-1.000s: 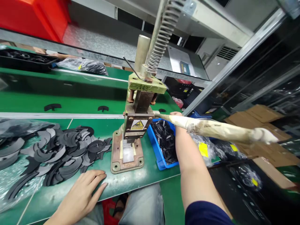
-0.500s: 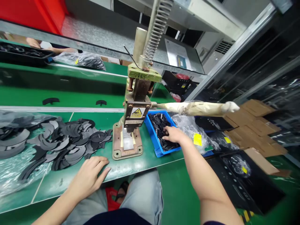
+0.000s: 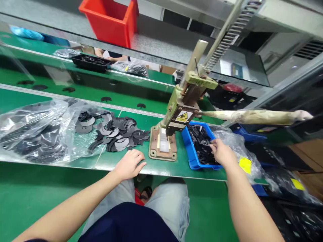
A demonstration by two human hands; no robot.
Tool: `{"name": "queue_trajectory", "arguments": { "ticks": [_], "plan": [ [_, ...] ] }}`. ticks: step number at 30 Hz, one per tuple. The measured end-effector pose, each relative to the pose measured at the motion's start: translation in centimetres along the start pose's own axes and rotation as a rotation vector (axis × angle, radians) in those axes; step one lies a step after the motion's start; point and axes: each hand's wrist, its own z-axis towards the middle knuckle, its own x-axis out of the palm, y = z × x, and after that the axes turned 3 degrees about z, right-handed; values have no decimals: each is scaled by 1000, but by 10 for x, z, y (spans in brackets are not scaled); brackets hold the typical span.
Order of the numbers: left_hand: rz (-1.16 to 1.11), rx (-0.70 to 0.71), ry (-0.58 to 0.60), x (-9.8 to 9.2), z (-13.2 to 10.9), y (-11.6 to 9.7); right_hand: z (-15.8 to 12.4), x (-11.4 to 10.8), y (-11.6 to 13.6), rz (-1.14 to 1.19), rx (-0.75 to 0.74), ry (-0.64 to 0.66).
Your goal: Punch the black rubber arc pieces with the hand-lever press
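Observation:
My left hand [image 3: 130, 164] lies on the front edge of the green table, its fingers loosely bent and the thumb apart, holding nothing. Over the blue bin [image 3: 193, 158], the fingers of my right hand [image 3: 222, 153] are curled together at the small black parts [image 3: 200, 143] inside. Whether a part is between the fingertips cannot be made out. Between my hands stands a hand press [image 3: 183, 114], with a pale block [image 3: 164, 144] on its base. Curved black and grey pieces [image 3: 121, 132] lie heaped left of the press.
Clear plastic bags [image 3: 35, 134] cover more dark pieces at the left. The press's wrapped lever [image 3: 257, 116] sticks out above the bin. Bagged goods [image 3: 234, 144] lie to its right. A red bin [image 3: 111, 23] sits on the shelf above; another person's hands [image 3: 114, 57] show behind.
The view has swung left, so the press and blue bin appear farther right. My right hand stays in the bin, now near its right side. My left hand still rests at the table edge.

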Motion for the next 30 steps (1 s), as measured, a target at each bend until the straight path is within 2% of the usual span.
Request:
{"name": "queue_trajectory", "arguments": {
  "ticks": [3,5,9,12,15,18,24,28,30],
  "plan": [
    [-54,-12,-29,-2,-1,1,-10,1,4,130,-21,-93],
    [-146,-19,-92,-5,0,-3,-29,6,19,281,-66,-140],
    [-375,-58,-247,-17,11,-26,-90,33,76,759,-260,-133],
    [-513,-6,-254,-29,25,-52,-133,57,123,857,-470,-158],
    [-590,99,-242,-38,35,-73,-159,71,152,868,-614,-195],
    [-614,161,-247,-42,36,-83,-170,77,162,850,-679,-226],
    [-610,178,-252,-41,28,-85,-174,81,162,850,-712,-242],
    [-630,137,-233,-42,25,-86,-174,84,160,865,-719,-221],
    [-693,53,-173,-43,25,-88,-172,84,160,870,-739,-216]
  ]
}}
